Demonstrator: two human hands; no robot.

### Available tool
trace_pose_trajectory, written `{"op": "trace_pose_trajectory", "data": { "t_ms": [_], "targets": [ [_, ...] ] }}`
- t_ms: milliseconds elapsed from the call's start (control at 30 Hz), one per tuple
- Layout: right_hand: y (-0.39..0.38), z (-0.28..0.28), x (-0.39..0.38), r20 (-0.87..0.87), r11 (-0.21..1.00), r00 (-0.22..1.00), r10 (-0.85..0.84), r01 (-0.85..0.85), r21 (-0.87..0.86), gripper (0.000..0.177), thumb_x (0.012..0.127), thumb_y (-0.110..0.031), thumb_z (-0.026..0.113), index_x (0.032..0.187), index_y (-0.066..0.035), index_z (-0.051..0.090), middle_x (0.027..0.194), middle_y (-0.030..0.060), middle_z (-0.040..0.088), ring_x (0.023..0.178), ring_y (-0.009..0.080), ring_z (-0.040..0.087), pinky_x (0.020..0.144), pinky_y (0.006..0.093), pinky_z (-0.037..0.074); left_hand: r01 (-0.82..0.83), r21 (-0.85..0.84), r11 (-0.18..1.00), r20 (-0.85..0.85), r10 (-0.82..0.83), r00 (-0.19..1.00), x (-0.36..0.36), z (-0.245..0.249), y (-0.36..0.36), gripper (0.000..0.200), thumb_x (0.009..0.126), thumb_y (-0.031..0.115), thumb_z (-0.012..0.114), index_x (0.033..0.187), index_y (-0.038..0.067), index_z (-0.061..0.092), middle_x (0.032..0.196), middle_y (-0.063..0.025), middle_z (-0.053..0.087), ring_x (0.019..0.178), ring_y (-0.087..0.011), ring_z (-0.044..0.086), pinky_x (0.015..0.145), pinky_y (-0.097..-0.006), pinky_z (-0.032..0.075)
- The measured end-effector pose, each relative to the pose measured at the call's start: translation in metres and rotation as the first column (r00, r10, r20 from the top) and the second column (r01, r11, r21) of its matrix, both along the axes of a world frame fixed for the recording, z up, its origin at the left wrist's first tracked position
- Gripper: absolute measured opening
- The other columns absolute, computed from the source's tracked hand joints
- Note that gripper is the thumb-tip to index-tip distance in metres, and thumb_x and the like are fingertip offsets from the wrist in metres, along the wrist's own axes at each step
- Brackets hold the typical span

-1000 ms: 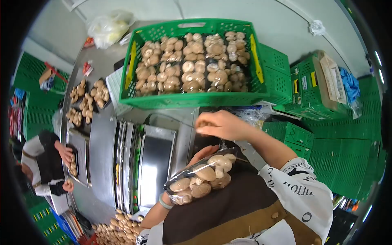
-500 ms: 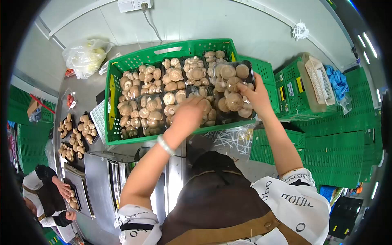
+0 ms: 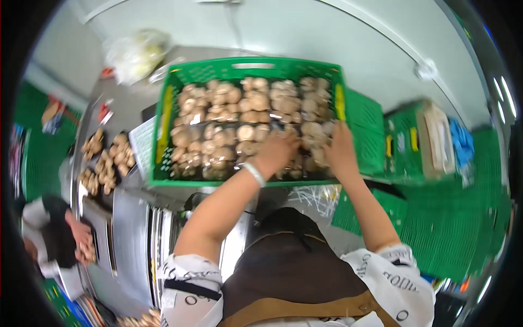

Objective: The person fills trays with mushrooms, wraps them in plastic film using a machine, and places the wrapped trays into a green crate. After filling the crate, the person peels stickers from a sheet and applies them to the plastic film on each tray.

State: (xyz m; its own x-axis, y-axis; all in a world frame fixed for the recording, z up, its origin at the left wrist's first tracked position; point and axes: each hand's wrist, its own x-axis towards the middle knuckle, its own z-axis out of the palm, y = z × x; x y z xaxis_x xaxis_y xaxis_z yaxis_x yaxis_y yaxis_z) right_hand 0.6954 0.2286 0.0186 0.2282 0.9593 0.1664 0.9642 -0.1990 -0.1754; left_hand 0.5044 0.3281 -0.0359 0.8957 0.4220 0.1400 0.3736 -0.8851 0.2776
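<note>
A green plastic crate (image 3: 163,173) holds two rows of wrapped packs of brown-capped mushrooms on dark trays. At its right end, my right hand (image 3: 341,152) is closed on the outer edge of a pack of mushrooms (image 3: 316,131), which sits in the crate among the others. Over the front row, my left hand (image 3: 279,151) touches the packs beside that one; its fingertips are blurred and partly hidden among the mushrooms. Left of my left hand lie more mushroom packs (image 3: 218,147) under shiny film.
Loose trays of mushrooms (image 3: 106,169) lie on the metal table at left, near a clear bag (image 3: 136,57). A co-worker's hand (image 3: 81,231) is at lower left over mushrooms. Green crates (image 3: 365,131) stand at right, one with a blue cloth (image 3: 462,143) beside it.
The mushroom pack in my right hand has gone down into the right end of the crate. My left hand has moved slightly right in view. The camera view has shifted.
</note>
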Motion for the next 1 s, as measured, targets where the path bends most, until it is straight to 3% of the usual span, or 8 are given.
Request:
{"op": "trace_pose_trajectory", "data": {
  "t_ms": [300, 367, 500, 567, 600, 700, 733, 1000],
  "targets": [
    [0.026, 0.025, -0.011, -0.129, 0.796, 0.991, 0.03, -0.102, -0.597, 0.046, 0.078, -0.014, 0.07, 0.119, -0.006, 0.051, 0.108, 0.0186, 0.063, 0.099, 0.0387, 0.059, 0.08, 0.0455, 0.048, -0.022, -0.192, 0.981, 0.093, 0.04, 0.995, -0.01, -0.01, 0.005, 0.047, 0.083, 0.022, 0.062, 0.129, 0.011, 0.054, 0.138, -0.0067, 0.048, 0.132, -0.0219, 0.04, 0.102, -0.0399, 0.036],
    [0.026, 0.033, -0.031, -0.109, 0.906, 0.972, 0.207, -0.232, -0.353, 0.044, 0.078, -0.016, 0.071, 0.117, -0.006, 0.052, 0.103, 0.018, 0.063, 0.093, 0.0383, 0.06, 0.078, 0.0448, 0.048, -0.057, -0.326, 0.944, 0.321, 0.167, 0.932, -0.049, 0.021, 0.016, 0.048, 0.082, 0.017, 0.063, 0.128, 0.007, 0.054, 0.135, -0.0108, 0.051, 0.126, -0.0273, 0.046, 0.1, -0.0391, 0.04],
    [0.021, 0.05, -0.111, -0.456, 0.813, 0.796, 0.398, -0.536, -0.226, 0.046, 0.08, -0.027, 0.072, 0.116, -0.005, 0.054, 0.098, 0.0158, 0.061, 0.089, 0.0349, 0.058, 0.077, 0.0422, 0.047, -0.418, -0.473, 0.776, 0.616, 0.63, 0.473, -0.193, 0.08, 0.04, 0.025, 0.083, 0.004, 0.06, 0.108, 0.003, 0.061, 0.099, -0.0123, 0.065, 0.091, -0.027, 0.064, 0.081, -0.0332, 0.051],
    [0.018, 0.044, -0.146, -0.412, 0.638, 0.638, 0.651, -0.753, -0.16, 0.052, 0.081, -0.033, 0.07, 0.118, -0.003, 0.052, 0.102, 0.015, 0.06, 0.094, 0.0334, 0.057, 0.08, 0.0413, 0.047, -0.537, -0.682, 0.497, 0.65, 0.749, -0.132, -0.278, 0.054, 0.067, 0.017, 0.088, -0.002, 0.051, 0.101, 0.0, 0.061, 0.09, -0.0101, 0.065, 0.083, -0.0194, 0.064, 0.075, -0.0341, 0.051],
    [0.017, 0.037, -0.162, -0.333, 0.553, 0.572, 0.75, -0.818, -0.16, 0.056, 0.081, -0.037, 0.069, 0.119, -0.001, 0.051, 0.104, 0.0149, 0.06, 0.097, 0.0332, 0.057, 0.081, 0.0411, 0.047, -0.644, -0.682, 0.347, 0.612, 0.752, -0.243, -0.324, 0.043, 0.076, 0.015, 0.088, 0.003, 0.054, 0.101, 0.0, 0.061, 0.086, -0.0137, 0.067, 0.076, -0.0261, 0.066, 0.069, -0.0378, 0.052],
    [0.022, 0.019, -0.184, -0.269, 0.569, 0.631, 0.728, -0.774, -0.276, 0.049, 0.085, -0.029, 0.064, 0.121, 0.0, 0.049, 0.102, 0.0142, 0.06, 0.094, 0.032, 0.057, 0.078, 0.0414, 0.048, -0.982, -0.167, 0.086, 0.346, 0.938, 0.024, -0.42, -0.031, 0.092, 0.019, 0.088, 0.013, 0.057, 0.101, 0.001, 0.063, 0.084, -0.0184, 0.067, 0.074, -0.0341, 0.066, 0.067, -0.0424, 0.053],
    [0.026, 0.016, -0.189, -0.258, 0.569, 0.645, 0.719, -0.76, -0.315, 0.046, 0.086, -0.026, 0.063, 0.122, -0.001, 0.049, 0.1, 0.0141, 0.06, 0.092, 0.0318, 0.058, 0.076, 0.0416, 0.048, -0.998, -0.025, 0.059, -0.127, 0.99, 0.062, -0.43, -0.036, 0.093, 0.024, 0.087, 0.021, 0.057, 0.101, 0.002, 0.064, 0.089, -0.0222, 0.067, 0.082, -0.0384, 0.066, 0.072, -0.0447, 0.053],
    [0.042, 0.008, -0.192, -0.315, 0.493, 0.604, 0.732, -0.789, -0.367, 0.035, 0.086, -0.016, 0.059, 0.116, -0.001, 0.051, 0.089, 0.013, 0.059, 0.08, 0.0318, 0.059, 0.067, 0.0415, 0.049, -0.954, -0.274, -0.126, -0.658, 0.747, 0.09, -0.434, -0.104, 0.122, 0.038, 0.077, 0.028, 0.071, 0.102, 0.0, 0.068, 0.112, -0.0209, 0.065, 0.105, -0.0353, 0.062, 0.087, -0.0381, 0.051]
  ]
}}
